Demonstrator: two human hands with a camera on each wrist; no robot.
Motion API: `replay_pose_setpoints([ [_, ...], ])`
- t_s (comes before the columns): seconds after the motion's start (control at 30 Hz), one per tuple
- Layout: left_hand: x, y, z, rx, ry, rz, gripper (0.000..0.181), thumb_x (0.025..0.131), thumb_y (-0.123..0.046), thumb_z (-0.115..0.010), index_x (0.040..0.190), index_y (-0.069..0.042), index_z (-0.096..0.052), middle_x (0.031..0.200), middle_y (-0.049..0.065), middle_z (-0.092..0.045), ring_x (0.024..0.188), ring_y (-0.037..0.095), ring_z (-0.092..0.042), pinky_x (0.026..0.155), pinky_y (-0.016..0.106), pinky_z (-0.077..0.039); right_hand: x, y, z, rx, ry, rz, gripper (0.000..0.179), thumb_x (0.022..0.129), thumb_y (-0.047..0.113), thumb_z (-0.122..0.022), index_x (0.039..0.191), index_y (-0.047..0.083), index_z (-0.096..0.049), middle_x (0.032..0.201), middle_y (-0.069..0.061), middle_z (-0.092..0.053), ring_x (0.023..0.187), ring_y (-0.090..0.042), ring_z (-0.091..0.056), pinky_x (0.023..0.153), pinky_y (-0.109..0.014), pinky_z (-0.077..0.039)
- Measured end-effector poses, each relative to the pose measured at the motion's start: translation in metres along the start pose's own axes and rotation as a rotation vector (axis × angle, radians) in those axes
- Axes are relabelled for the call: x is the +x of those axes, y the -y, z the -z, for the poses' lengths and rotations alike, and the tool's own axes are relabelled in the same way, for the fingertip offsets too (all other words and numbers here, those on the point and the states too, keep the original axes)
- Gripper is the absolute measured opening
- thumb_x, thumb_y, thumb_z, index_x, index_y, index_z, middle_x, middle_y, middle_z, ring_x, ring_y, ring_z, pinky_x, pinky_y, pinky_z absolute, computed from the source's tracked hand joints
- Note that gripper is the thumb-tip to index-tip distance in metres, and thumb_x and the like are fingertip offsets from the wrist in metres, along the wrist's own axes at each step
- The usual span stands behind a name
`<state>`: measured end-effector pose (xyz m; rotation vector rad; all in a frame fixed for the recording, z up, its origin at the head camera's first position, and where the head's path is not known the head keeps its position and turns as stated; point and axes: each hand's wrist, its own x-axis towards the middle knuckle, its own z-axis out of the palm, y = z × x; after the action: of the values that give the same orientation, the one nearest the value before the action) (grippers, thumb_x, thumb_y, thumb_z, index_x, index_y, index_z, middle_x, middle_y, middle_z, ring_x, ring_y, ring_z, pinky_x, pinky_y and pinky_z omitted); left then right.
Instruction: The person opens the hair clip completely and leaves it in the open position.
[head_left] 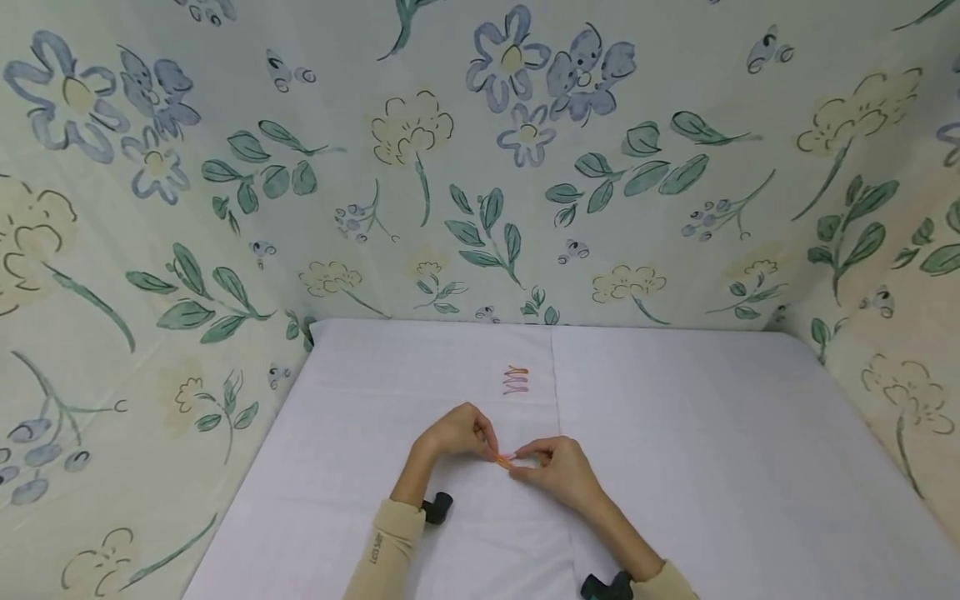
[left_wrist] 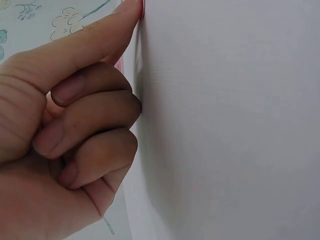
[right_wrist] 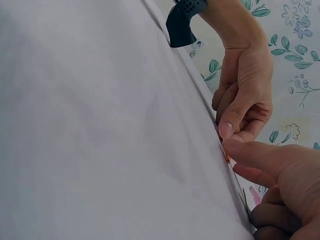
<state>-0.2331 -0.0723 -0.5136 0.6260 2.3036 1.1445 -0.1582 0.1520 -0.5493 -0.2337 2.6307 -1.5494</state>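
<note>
Over the white-covered table, my left hand (head_left: 463, 431) pinches a slim orange clip (head_left: 503, 462) between thumb and forefinger. From the other side, my right hand (head_left: 561, 471) pinches at its lower right end with thumb and index finger. A bit of pink shows beside the orange, right at the right index fingertip. Seen from the left wrist, the left hand (left_wrist: 85, 115) has its other fingers curled in, close by the cloth. In the right wrist view both hands' fingertips meet around the orange clip (right_wrist: 227, 159), which they mostly hide.
Beyond the hands, a short column of small forked clips (head_left: 516, 380), orange and pink, lies on the white cloth (head_left: 675, 417). A seam runs down the cloth just right of them. Floral fabric (head_left: 480, 242) hangs behind and along both sides of the table.
</note>
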Motion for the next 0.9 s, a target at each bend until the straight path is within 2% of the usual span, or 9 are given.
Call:
replay_pose_setpoints([
  [0.17,0.0005,0.0006,-0.001,0.01,-0.007,0.022,0.009,0.077,-0.002,-0.088,0.078,-0.004,-0.079,0.055,-0.006,-0.051,0.053,0.005,-0.041,0.052,0.019,-0.032,0.0008,0.0014,-0.0005,-0.022,-0.031,0.027,0.007,0.082,0.013,-0.087,0.08,0.015,-0.081,0.048,0.008,-0.037,0.044,0.001,-0.024,0.044,-0.017,-0.021],
  [0.33,0.0013,0.0013,-0.0024,0.013,0.011,0.037,0.008,0.078,-0.003,-0.087,0.08,-0.005,-0.08,0.057,-0.007,-0.052,0.054,0.005,-0.042,0.052,0.02,-0.032,0.0016,0.0,-0.0002,-0.023,-0.037,0.037,0.007,0.084,0.013,-0.086,0.08,0.014,-0.08,0.049,0.008,-0.036,0.045,0.0,-0.025,0.045,-0.017,-0.021],
  [0.57,0.0012,0.0017,-0.0032,0.008,0.027,0.015,0.005,0.081,-0.003,-0.084,0.081,-0.005,-0.08,0.057,-0.007,-0.052,0.054,0.006,-0.042,0.053,0.02,-0.033,0.0029,-0.0028,0.0015,0.021,-0.045,0.004,0.006,0.085,0.016,-0.085,0.083,0.014,-0.08,0.051,0.008,-0.034,0.046,-0.001,-0.025,0.046,-0.017,-0.022],
  [0.7,0.0006,0.0031,-0.0013,-0.009,0.033,-0.015,0.004,0.084,-0.008,-0.084,0.082,-0.008,-0.08,0.058,-0.008,-0.052,0.055,0.004,-0.042,0.054,0.02,-0.033,0.0039,-0.005,0.004,0.053,-0.015,-0.002,0.006,0.087,0.019,-0.084,0.085,0.015,-0.08,0.051,0.009,-0.032,0.047,-0.001,-0.023,0.046,-0.017,-0.021],
  [0.9,-0.0009,0.0045,0.0015,-0.071,0.015,-0.039,0.005,0.085,-0.01,-0.083,0.086,-0.005,-0.08,0.059,-0.007,-0.051,0.056,0.005,-0.042,0.056,0.021,-0.035,0.0045,-0.0082,0.0067,0.097,0.024,-0.005,0.011,0.089,0.025,-0.083,0.088,0.014,-0.081,0.052,0.008,-0.031,0.048,0.001,-0.023,0.047,-0.017,-0.022],
])
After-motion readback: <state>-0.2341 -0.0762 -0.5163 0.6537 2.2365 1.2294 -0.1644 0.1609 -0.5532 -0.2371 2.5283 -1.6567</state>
